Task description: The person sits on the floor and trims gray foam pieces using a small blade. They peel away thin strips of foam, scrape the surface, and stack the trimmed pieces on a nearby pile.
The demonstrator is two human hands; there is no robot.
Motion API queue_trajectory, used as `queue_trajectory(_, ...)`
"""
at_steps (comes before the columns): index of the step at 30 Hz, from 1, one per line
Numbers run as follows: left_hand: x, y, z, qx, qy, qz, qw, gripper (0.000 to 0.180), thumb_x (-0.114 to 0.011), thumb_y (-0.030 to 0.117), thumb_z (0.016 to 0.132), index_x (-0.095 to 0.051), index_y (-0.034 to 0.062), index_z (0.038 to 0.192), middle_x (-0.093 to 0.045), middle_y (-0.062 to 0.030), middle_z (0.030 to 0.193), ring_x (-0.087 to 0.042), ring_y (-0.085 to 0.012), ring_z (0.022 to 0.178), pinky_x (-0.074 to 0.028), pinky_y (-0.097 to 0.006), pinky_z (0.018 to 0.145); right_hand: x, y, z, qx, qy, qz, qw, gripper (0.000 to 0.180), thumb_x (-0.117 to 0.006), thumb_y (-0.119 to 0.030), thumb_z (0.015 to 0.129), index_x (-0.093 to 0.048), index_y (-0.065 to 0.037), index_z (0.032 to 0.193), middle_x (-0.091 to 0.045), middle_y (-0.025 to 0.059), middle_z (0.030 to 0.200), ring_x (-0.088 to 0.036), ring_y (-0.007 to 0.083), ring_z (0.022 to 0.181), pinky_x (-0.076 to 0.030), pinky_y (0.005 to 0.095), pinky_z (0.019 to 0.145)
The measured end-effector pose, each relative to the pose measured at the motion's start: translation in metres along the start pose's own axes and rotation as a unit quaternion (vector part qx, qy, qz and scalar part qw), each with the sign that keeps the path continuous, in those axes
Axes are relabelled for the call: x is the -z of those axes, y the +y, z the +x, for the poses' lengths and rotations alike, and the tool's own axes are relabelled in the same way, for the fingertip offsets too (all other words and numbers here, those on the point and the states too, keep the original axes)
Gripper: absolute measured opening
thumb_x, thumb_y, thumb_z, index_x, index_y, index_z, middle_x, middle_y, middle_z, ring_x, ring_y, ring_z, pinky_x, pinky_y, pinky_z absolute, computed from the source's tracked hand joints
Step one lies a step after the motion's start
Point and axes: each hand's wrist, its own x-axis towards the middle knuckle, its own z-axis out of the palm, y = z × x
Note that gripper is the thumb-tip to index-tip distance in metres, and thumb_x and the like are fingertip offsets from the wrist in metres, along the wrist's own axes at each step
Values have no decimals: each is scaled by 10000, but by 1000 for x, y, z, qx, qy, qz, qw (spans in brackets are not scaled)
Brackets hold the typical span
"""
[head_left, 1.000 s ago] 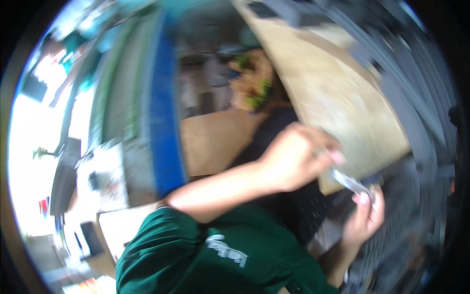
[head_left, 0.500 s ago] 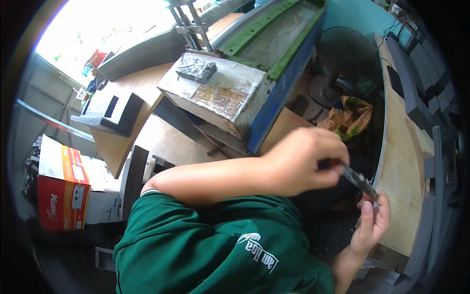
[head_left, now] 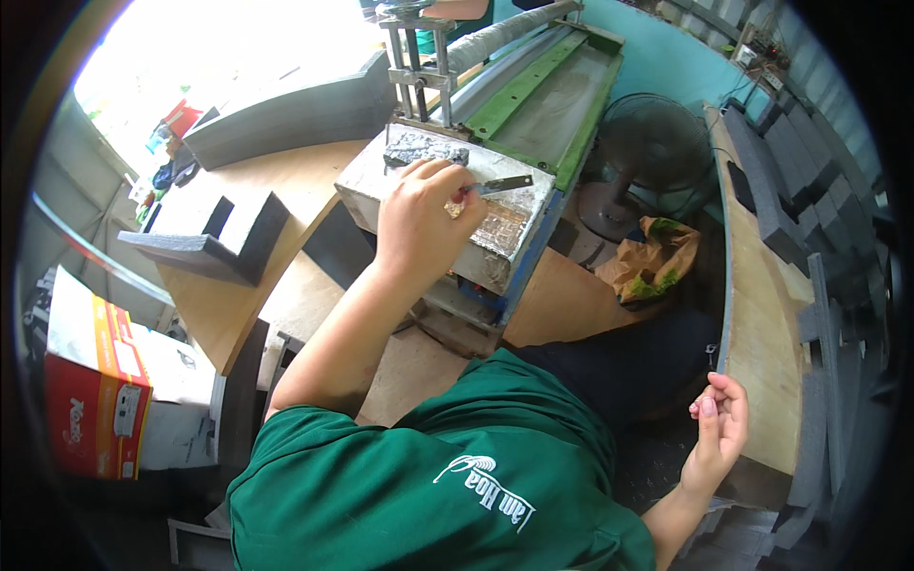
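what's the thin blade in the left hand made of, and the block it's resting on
The blade looks like bare metal: flat, grey, with a dull sheen. The left hand grips its handle end. The block beneath seems to be metal too, grey and worn, with rusty brown patches on top, though stone or concrete can't be ruled out.

Green short-sleeved shirt with a white printed logo, dark trousers, bare forearms.

a thin flat metal blade, grey and narrow, lies nearly level over the stained grey block top, its tip pointing right
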Motion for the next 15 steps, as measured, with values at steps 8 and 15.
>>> queue_trajectory(8,-15,-48,-7,-48,-9,92,995,247,-849,176,864,-753,111,1082,-761,-61,1038,-691,-307,1063,-491,-467,1001,27,6,-35,-16,76,-58,995,255,-663,-80,1067,-677,49,1286,-625,26,988,-578,102,906,-487,257,855)
queue_trajectory(15,-36,-7,25,-183,40,122,975,148,-715,136,1005,-833,88,1080,-796,-73,1052,-734,-303,989,-547,-437,902,125,38,-79,-17,266,-103,958,221,-644,-126,1104,-720,22,1250,-720,50,1064,-644,102,983,-506,271,898)
